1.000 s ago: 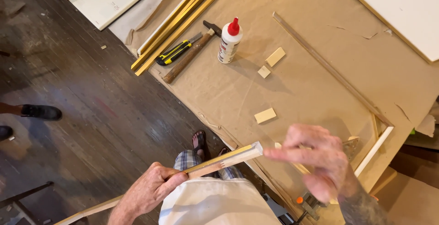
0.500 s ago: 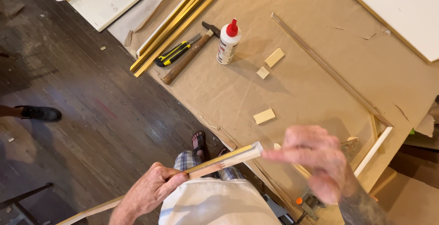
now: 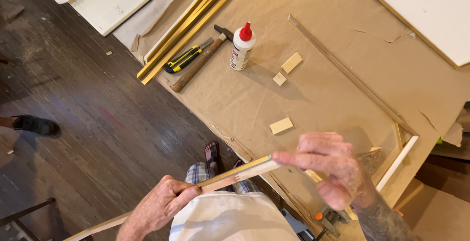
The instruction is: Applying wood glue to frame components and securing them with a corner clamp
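My left hand grips a long gold-edged wooden moulding strip held across my body, its cut end pointing right. My right hand is at that cut end, index finger stretched out and touching the tip, the other fingers curled. On the paper-covered table beyond lie a white glue bottle with a red cap, a hammer and a yellow-and-black utility knife.
Several gold moulding strips lie at the table's left edge. Three small wooden blocks sit on the paper. A partly joined frame runs to a corner at right, with a white strip. An open notebook and a dark wooden floor are at left.
My right hand has shifted slightly left, bringing its index finger onto the strip's cut end. The left hand and strip have barely moved.
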